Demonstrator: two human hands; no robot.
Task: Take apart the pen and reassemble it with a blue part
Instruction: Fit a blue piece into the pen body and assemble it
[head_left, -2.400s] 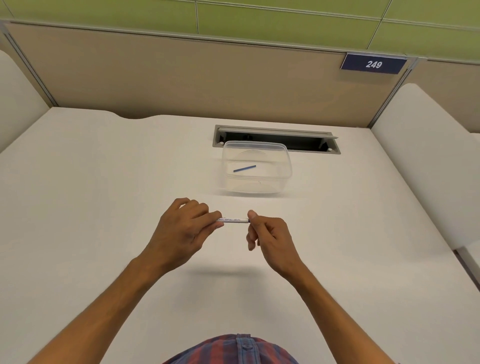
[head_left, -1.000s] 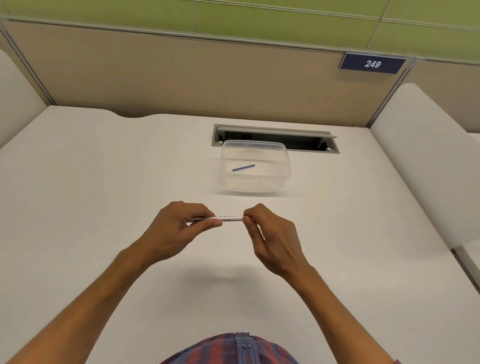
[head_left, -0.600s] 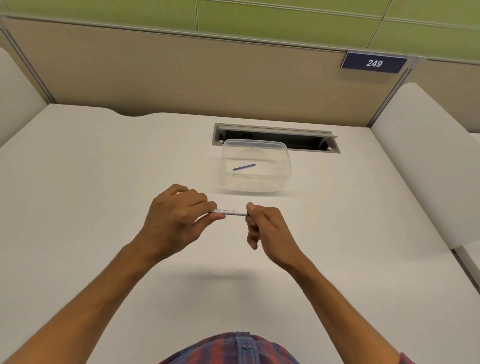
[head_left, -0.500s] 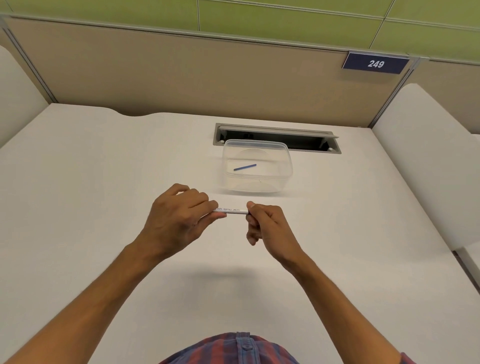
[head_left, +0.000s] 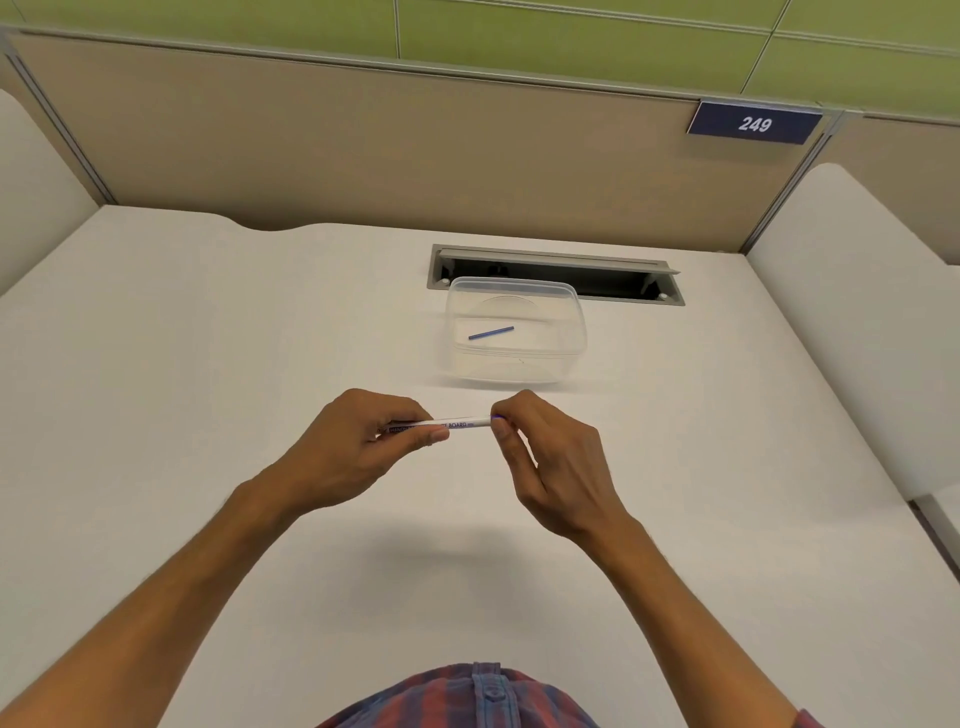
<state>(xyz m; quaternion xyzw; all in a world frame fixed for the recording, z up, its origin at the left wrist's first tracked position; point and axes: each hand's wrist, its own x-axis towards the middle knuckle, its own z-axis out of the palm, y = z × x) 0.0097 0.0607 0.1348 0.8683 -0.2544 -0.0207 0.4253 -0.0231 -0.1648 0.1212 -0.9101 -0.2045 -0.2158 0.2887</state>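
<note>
I hold the white pen (head_left: 457, 423) level above the table (head_left: 208, 364): my left hand (head_left: 358, 452) grips its left end, my right hand (head_left: 550, 457) pinches its right tip. Farther off, the blue part (head_left: 491, 333) lies inside the clear container (head_left: 571, 353).

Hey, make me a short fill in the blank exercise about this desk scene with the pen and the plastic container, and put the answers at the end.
1. The white pen is held at its two ends by ____ hands.
2. The blue part lies inside the clear plastic ____.
3. The sign on the partition reads ____.
4. The right hand pinches the pen's end with the ____ tip.

Missing words: both; container; 249; blue
</note>
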